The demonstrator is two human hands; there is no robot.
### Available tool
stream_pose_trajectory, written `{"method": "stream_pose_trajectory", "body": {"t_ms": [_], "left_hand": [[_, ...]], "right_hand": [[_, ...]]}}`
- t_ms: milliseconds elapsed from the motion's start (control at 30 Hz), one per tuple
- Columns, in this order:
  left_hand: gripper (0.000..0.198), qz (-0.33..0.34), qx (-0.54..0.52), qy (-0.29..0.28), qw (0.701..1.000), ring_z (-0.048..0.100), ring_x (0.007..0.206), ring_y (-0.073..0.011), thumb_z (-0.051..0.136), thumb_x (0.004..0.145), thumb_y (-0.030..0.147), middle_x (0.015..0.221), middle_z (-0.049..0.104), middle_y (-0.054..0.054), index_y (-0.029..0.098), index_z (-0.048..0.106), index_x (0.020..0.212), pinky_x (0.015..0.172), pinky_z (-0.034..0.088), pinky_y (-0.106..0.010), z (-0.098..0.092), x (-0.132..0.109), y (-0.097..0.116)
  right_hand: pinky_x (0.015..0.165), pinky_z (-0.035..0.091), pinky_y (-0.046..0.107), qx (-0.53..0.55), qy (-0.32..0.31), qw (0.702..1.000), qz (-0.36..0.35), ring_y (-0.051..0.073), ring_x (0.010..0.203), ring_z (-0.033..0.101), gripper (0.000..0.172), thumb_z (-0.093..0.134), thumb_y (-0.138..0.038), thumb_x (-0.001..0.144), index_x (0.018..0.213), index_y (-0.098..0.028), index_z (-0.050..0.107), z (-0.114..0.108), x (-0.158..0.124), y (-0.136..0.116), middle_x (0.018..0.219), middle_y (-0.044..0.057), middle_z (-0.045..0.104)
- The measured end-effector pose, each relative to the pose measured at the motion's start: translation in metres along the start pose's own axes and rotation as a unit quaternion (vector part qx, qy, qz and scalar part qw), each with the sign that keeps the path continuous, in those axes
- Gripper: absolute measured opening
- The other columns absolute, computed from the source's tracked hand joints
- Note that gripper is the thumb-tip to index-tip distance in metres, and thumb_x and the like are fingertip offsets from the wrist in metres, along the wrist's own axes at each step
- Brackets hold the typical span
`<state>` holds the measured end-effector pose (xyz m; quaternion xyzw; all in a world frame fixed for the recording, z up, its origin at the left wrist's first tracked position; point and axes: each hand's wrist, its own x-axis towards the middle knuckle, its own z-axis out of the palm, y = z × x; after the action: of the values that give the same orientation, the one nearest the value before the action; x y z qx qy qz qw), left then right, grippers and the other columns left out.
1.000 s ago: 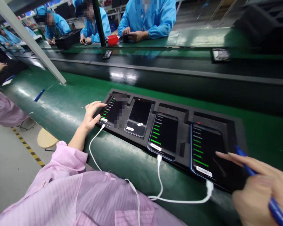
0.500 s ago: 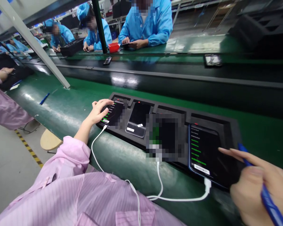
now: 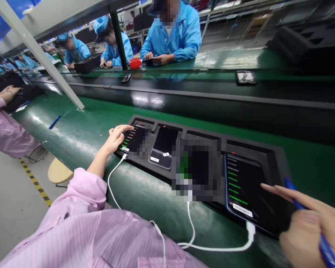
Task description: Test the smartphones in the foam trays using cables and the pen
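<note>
A black foam tray [image 3: 276, 158] holds phones side by side on the green bench. My left hand [image 3: 115, 139] has its fingers spread at the left phone [image 3: 134, 137], a fingertip over its screen. Beside that phone lies a dark phone [image 3: 162, 147] with a white label and no cable. A third spot is pixelated. My right hand [image 3: 309, 219] holds a blue pen [image 3: 328, 253], its index finger stretched towards the right phone [image 3: 241, 182], which shows green lines of text. White cables [image 3: 212, 248] plug into the left and right phones.
Across the dark conveyor strip [image 3: 184, 95], people in blue coats handle items. A sloping grey post [image 3: 50, 67] stands at the left, near a blue pen [image 3: 54, 122]. At the far left, a person in pink [image 3: 8, 126] sits by a black tray. A stool [image 3: 59, 171] stands below.
The view has shifted slightly, so the tray and phones appear lower. My left thumb has drawn a little nearer its index finger. My right hand still holds the blue pen.
</note>
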<state>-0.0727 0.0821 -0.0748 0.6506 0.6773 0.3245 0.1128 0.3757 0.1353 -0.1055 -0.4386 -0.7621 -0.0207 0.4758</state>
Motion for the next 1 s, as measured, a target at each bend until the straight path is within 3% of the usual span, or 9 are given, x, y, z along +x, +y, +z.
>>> {"method": "stream_pose_trajectory", "body": {"t_ms": [267,600,1000], "left_hand": [[0.082,0.004,-0.007,0.001,1.0,0.049,0.129,-0.0325,0.014,0.089,0.079,0.128,0.066,-0.014,0.021,0.057,0.128,0.105,0.023,-0.05,0.0,-0.001,0.001],[0.08,0.004,-0.017,0.006,1.0,0.053,0.127,-0.0286,0.013,0.09,0.076,0.125,0.067,-0.013,0.021,0.055,0.129,0.108,0.027,-0.047,0.001,-0.002,-0.004],[0.072,-0.004,0.013,0.011,1.0,0.051,0.127,-0.0298,0.014,0.094,0.067,0.128,0.066,-0.014,0.02,0.058,0.126,0.107,0.025,-0.05,-0.001,-0.003,-0.002]], "right_hand": [[0.102,0.037,0.065,-0.004,0.005,1.0,0.007,0.027,0.071,0.064,0.04,0.032,-0.035,0.095,0.089,-0.02,0.068,0.002,-0.002,0.004,0.082,0.013,0.073],[0.105,0.037,0.062,0.0,-0.006,0.999,0.052,0.028,0.073,0.067,0.028,0.041,-0.035,0.09,0.084,-0.026,0.067,-0.001,0.002,-0.004,0.08,0.008,0.073],[0.098,0.043,0.06,0.019,0.012,1.0,0.002,0.031,0.076,0.069,0.034,0.04,-0.034,0.095,0.087,-0.018,0.069,-0.002,0.007,-0.01,0.082,0.014,0.075]]}}
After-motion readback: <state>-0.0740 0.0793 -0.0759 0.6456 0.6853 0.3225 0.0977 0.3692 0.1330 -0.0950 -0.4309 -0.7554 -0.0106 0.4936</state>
